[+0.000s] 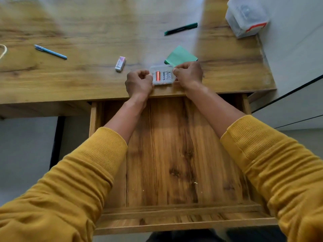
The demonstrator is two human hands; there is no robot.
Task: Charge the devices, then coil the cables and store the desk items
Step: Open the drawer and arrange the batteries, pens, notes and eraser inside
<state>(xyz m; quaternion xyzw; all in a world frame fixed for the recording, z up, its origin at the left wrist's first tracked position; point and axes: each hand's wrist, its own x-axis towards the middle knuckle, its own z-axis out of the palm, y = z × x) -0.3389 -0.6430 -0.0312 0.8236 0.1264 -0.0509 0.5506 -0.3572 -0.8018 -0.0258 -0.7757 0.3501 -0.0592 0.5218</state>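
Observation:
A small clear plastic battery case (162, 75) lies near the front edge of the wooden desk (87, 75), with an orange battery and white ones inside. My left hand (139, 82) grips the case's left side with curled fingers. My right hand (187, 74) pinches its right side. Below my forearms the desk drawer (174, 154) stands pulled open with nothing in it but a few crumbs.
On the desk lie a white eraser (120, 63), a blue pen (50, 51), a green marker (180, 28) and a green notepad (180, 56) behind my right hand. A clear lidded box (246, 16) sits at the back right. A pale cord (3, 50) shows at the left edge.

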